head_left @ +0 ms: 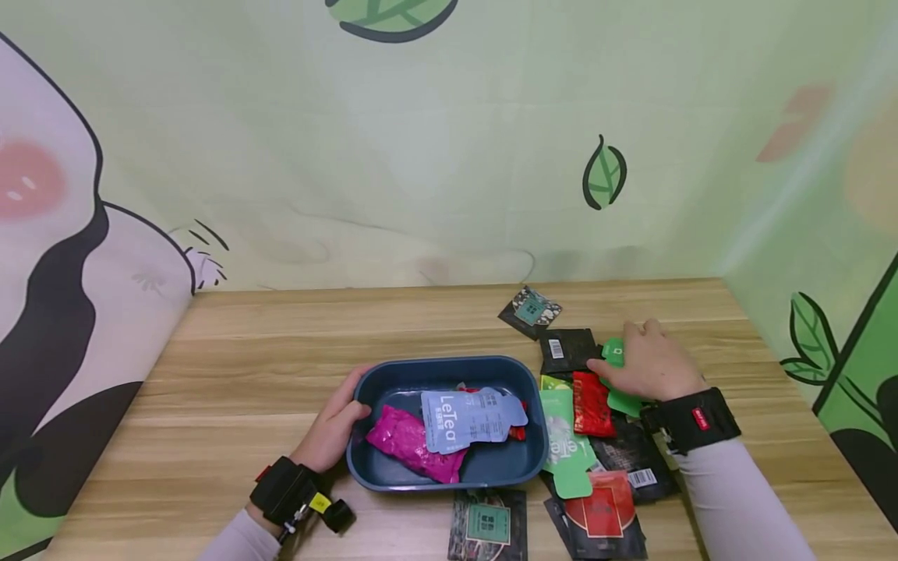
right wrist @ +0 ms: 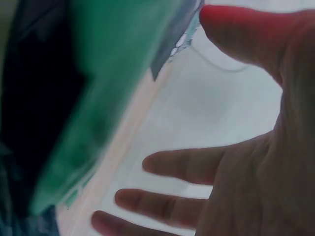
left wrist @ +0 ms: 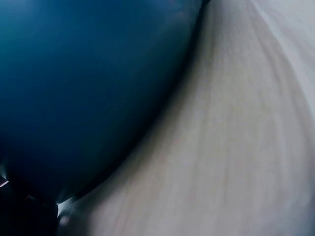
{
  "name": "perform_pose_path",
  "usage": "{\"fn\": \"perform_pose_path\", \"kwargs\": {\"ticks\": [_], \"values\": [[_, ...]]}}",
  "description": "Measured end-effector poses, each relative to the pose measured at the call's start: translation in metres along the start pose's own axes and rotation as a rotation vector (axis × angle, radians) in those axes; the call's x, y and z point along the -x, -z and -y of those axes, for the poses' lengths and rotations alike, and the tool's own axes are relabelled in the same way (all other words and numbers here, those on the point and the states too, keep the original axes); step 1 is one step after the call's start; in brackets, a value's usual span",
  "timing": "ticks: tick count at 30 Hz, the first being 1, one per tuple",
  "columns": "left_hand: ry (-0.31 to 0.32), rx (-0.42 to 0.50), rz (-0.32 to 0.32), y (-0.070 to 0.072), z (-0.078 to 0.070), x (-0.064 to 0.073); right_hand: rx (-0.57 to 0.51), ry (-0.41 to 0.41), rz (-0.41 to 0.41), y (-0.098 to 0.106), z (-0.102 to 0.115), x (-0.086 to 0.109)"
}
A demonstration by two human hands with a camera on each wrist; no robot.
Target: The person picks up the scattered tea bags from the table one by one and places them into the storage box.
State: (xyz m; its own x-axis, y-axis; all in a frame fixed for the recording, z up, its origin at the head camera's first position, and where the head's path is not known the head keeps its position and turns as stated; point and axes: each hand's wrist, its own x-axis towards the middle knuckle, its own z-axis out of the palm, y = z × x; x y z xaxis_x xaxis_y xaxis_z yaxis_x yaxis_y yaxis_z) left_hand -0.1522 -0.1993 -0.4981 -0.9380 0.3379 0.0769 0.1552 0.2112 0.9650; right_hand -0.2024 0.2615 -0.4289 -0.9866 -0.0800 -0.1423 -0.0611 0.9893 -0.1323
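Observation:
My left hand (head_left: 333, 425) grips the left end of a dark blue plastic tub (head_left: 361, 467), thumb over the rim and fingers outside. Inside the tub lie a shiny magenta packet (head_left: 414, 444) and a light blue "LeTea" sachet (head_left: 470, 419), with bits of red packet partly hidden beneath. The tub's blue wall (left wrist: 88, 88) fills much of the left wrist view. Over the packets on the right is my right hand (head_left: 655, 365), its fingers spread (right wrist: 182, 164) and nothing held. Closest to it are a green packet (head_left: 620, 399) and a red sachet (head_left: 592, 405).
Right of the tub, several packets overlap: a black one (head_left: 567, 349), a pale green one (head_left: 561, 428), and a black one with a red label (head_left: 605, 514). Patterned sachets lie behind (head_left: 530, 310) and in front (head_left: 489, 526). A printed cloth wall (head_left: 449, 179) borders the wooden table (head_left: 231, 374).

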Motion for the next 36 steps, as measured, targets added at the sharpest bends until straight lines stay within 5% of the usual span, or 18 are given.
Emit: {"fn": "perform_pose_path", "kwargs": {"ticks": [12,21,25,36], "values": [[0.003,0.002,-0.005,-0.001,0.001,0.001,0.037,-0.037,0.056,-0.009,0.001,-0.005],[-0.006,0.011,-0.002,0.0,0.001,0.0,-0.028,-0.138,0.007,-0.01,0.009,-0.004],[0.0,0.009,-0.003,0.0,0.001,0.0,-0.038,-0.149,-0.057,-0.009,0.009,-0.003],[0.006,0.006,-0.002,0.0,0.0,0.001,-0.067,-0.024,-0.362,0.005,0.026,0.009]]}}
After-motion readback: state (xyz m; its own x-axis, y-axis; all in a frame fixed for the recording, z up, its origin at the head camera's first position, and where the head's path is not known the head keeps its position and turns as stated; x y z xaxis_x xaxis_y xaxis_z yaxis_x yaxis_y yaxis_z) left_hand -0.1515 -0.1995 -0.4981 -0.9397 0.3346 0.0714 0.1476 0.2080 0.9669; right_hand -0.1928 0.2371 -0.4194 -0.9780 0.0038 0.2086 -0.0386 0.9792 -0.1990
